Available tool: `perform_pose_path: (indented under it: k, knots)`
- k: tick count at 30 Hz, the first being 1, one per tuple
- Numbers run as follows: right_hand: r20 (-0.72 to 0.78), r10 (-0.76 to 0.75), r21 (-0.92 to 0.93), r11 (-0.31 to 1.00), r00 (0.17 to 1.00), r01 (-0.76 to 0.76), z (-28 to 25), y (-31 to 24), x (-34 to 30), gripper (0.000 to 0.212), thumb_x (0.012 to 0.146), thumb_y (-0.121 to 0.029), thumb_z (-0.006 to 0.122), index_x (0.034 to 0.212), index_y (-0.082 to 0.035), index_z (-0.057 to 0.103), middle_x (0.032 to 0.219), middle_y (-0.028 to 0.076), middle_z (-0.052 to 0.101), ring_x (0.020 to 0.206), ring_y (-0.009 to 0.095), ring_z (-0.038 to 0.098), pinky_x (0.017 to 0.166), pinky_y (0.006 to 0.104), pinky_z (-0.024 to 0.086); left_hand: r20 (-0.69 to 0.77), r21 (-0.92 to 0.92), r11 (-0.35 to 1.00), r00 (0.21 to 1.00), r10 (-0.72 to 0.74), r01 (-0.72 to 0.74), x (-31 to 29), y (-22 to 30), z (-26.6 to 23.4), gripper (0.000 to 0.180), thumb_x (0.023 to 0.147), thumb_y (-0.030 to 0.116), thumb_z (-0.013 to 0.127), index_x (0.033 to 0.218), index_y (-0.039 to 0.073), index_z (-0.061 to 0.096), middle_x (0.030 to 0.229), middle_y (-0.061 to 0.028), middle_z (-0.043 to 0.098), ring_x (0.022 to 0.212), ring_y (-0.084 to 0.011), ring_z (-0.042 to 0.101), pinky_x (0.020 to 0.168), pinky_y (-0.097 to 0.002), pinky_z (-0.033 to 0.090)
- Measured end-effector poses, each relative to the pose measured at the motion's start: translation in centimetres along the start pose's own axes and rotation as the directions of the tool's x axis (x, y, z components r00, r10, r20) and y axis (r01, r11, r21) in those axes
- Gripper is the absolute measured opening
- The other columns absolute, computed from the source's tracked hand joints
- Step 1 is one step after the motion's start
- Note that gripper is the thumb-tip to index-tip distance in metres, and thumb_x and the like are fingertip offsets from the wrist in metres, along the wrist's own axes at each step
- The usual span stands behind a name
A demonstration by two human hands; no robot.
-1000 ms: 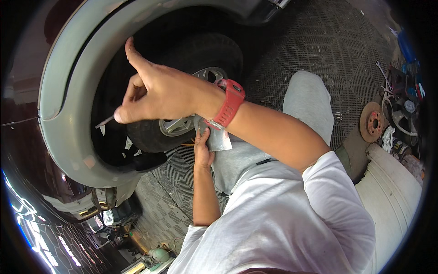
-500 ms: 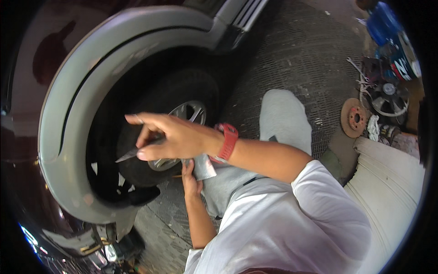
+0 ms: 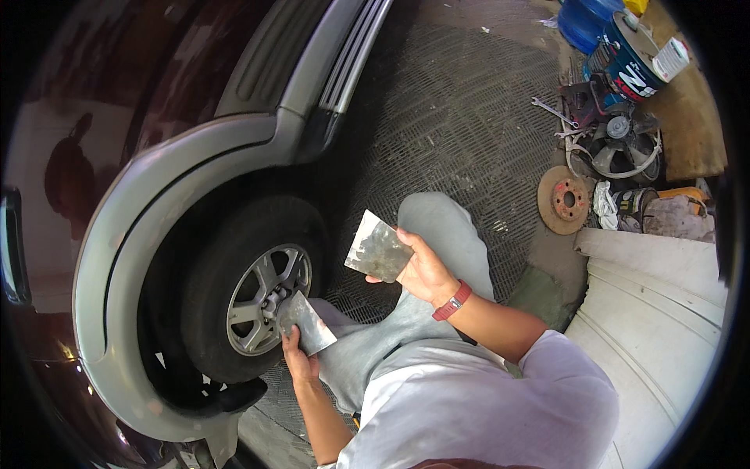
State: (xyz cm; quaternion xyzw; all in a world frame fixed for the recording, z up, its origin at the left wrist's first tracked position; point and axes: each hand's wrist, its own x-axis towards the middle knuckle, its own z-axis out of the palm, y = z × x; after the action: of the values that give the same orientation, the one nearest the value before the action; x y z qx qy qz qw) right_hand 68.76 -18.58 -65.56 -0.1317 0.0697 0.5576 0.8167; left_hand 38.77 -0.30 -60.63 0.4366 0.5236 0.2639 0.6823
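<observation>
My right hand (image 3: 423, 269), a red watch on its wrist, grips a thin metal spreader (image 3: 378, 248) by its right edge. This flat, four-sided plate has whitish and grey smears on its face, and it is held up between the wheel and my knee. Lower and to the left, my left hand (image 3: 298, 358) pinches a second, shinier metal spreader (image 3: 309, 324) by its lower edge, over my lap. The two plates are apart. Close by on the left stand the car's wheel (image 3: 269, 301) and its grey wheel-arch trim (image 3: 113, 258).
Along the right lie a rusty brake disc (image 3: 564, 200), a fan (image 3: 617, 144), spanners (image 3: 553, 112) and a dark bucket (image 3: 625, 59). A white ribbed panel (image 3: 656, 320) stands beside my right arm. Dark textured matting (image 3: 469, 117) covers the floor.
My right hand has drawn back from the wheel arch to the right, turning its plate face up. The view has shifted, showing more of the wheel. Both hands keep their plates.
</observation>
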Motion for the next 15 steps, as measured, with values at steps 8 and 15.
perform_pose_path:
  k: [8,15]
  knots:
    - [-0.021,-0.176,0.074,0.981,0.984,0.177,-0.2,-7.8,-1.0,0.059,0.109,-0.051,0.050,0.149,-0.008,0.058,0.147,0.016,0.065,0.138,0.040,0.060,0.110,0.0694,0.048,0.186,0.112,0.988,0.979,0.084,-0.107,1.8,7.1,14.2,0.055,0.106,0.023,0.066,0.153,0.001,0.047,0.137,-0.0115,0.066,0.118,-0.0226,0.070,0.101,-0.0383,0.059]
    - [-0.098,-0.286,0.161,0.941,0.953,0.299,-0.8,-12.8,-0.7,0.063,0.107,-0.053,0.052,0.150,-0.007,0.056,0.150,0.017,0.062,0.141,0.043,0.057,0.113,0.0754,0.041,0.348,0.088,0.959,0.911,0.223,-0.268,0.9,11.6,23.0,0.051,0.106,0.020,0.068,0.151,0.002,0.052,0.130,-0.0084,0.071,0.113,-0.0164,0.070,0.099,-0.0325,0.056]
